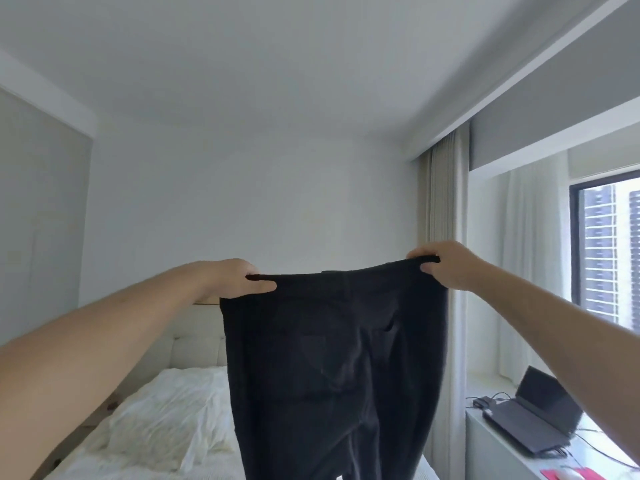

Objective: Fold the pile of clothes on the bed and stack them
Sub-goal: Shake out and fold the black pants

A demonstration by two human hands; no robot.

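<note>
Soft daylight from the window (609, 251) at right — edges bow, slight overall softness.

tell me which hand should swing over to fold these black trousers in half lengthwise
Probably the right. Both hands pinch the waistband of the black trousers at opposite ends, so either could. The right hand sits slightly higher with its corner pulled out clear; the left hand can hold steady above the bed.

I have both arms stretched forward and raised, bare to the elbow. My left hand (239, 277) pinches with thumb beneath curled fingers; my right hand (446, 265) does the same, level with it and well apart.
</note>
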